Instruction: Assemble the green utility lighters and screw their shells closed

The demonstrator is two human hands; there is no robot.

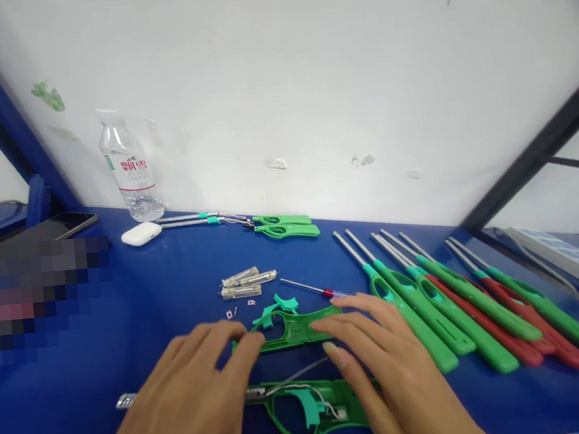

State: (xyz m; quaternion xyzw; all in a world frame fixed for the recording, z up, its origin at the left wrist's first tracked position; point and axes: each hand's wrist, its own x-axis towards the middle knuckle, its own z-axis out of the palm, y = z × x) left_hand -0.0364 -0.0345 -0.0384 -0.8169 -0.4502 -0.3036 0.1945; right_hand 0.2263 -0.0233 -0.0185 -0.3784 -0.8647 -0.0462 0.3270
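My left hand [183, 392] is curled, its thumb and forefinger at the left end of a green lighter handle half [295, 327]. The fingers of my right hand [385, 356] are on that half's right end, the thumb close to its lower edge. Just below lies an opened lighter [354, 399] with its inside up: a metal tube, white wire, thin clear hose and teal trigger [309, 408] show. My hands cover part of both pieces. Loose teal triggers [277, 310] lie behind the upper half.
Clear fuel tanks [242, 291], tiny parts [234, 311] and a screwdriver [315, 288] lie beyond. Several finished-looking green and red lighters [457, 304] are at right. Further back are handle halves [290, 231], metal tubes [184, 223], a white case [141, 234] and a water bottle [130, 169].
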